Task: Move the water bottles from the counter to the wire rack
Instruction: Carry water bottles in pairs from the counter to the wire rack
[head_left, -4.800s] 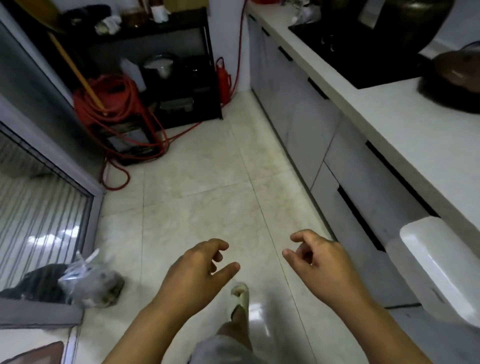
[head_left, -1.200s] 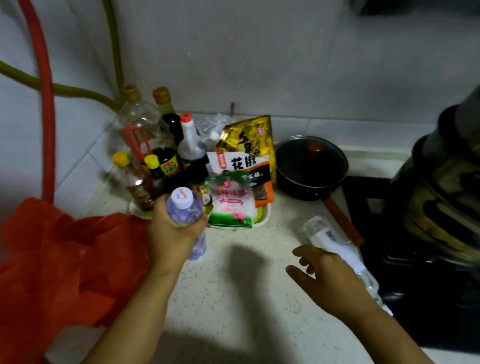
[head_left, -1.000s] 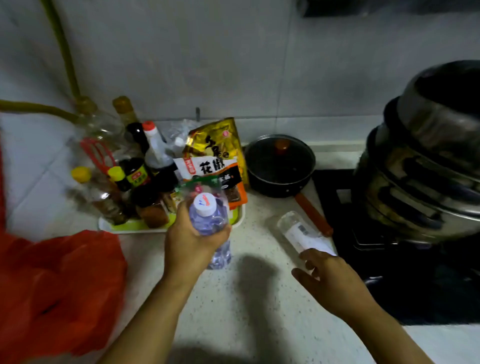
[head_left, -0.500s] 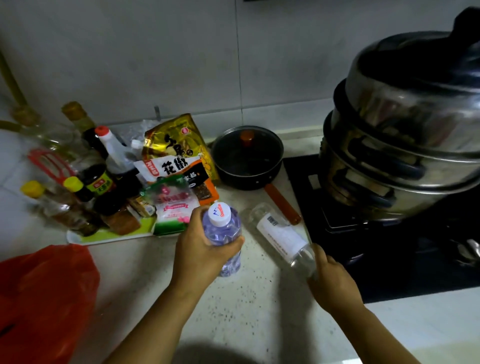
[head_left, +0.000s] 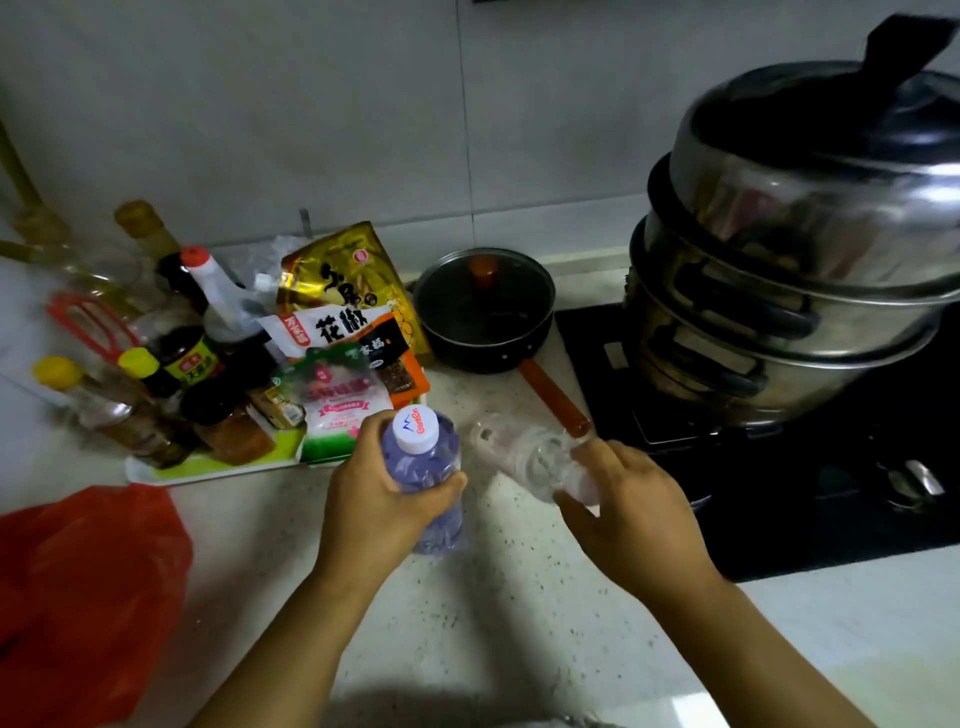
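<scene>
**A:** What has changed on the surface (head_left: 509, 623) in the last half second?

**B:** The right hand (head_left: 631, 512) has closed on the clear bottle (head_left: 524, 457). Half a second ago that bottle lay flat near the hob with only its base under the fingers. Now it is tipped up off its side, cap end pointing to about ten o'clock, base end inside the curled fingers and thumb. It is blurred, so I cannot tell whether any part touches the surface.

**A:** And the other hand?

**B:** The left hand (head_left: 387, 499) is wrapped round the purple bottle (head_left: 426, 483), as it was a second ago. That bottle stands upright, white cap on top, at about nine o'clock from the clear one and just beside it. Whether its base rests on the surface or is just above it, I cannot say.

**A:** What is near them?

**B:** At eleven o'clock from the purple bottle is a tray (head_left: 218, 470) crowded with sauce bottles and seasoning packets. At twelve o'clock sits a small black pan (head_left: 483, 312), its orange handle ending just beyond the clear bottle. A steel steamer (head_left: 800, 249) fills the two o'clock side. A red bag (head_left: 83, 587) lies at eight o'clock.

**A:** So where does the task stand?

**B:** Both bottles appear to be in hand, one each, so the pick-up looks nearly done. The wire rack is out of view, so carrying and placing are yet to come.
</scene>
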